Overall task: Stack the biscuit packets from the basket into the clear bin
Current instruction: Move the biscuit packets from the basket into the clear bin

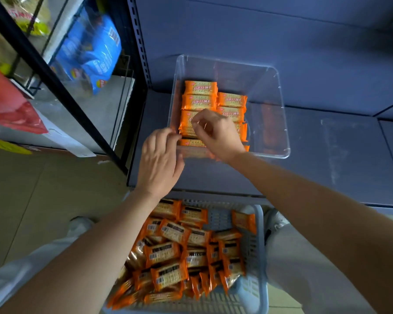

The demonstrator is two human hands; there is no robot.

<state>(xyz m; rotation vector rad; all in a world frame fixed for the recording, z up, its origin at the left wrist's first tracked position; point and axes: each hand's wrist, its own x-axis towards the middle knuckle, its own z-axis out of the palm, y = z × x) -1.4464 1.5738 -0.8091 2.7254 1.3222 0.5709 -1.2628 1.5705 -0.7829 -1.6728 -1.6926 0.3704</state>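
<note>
Packet (187,126) pinched in my right hand (216,134), left hand (159,159) hold unclear: I'd seat it flush against row (200,102) just beyond the grip.

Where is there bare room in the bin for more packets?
The right third of the bin is bare, between the packets and its right wall. The shelf right of the bin is bare too. Crowded: the bin's near left, under the left hand and right hand, and the heaped basket.

- clear bin (270,91) on the shelf (327,155), orange packets (200,88) laid flat in two rows inside
- grey-blue basket (258,241) right below me, more packets (168,275) heaped loose
</note>
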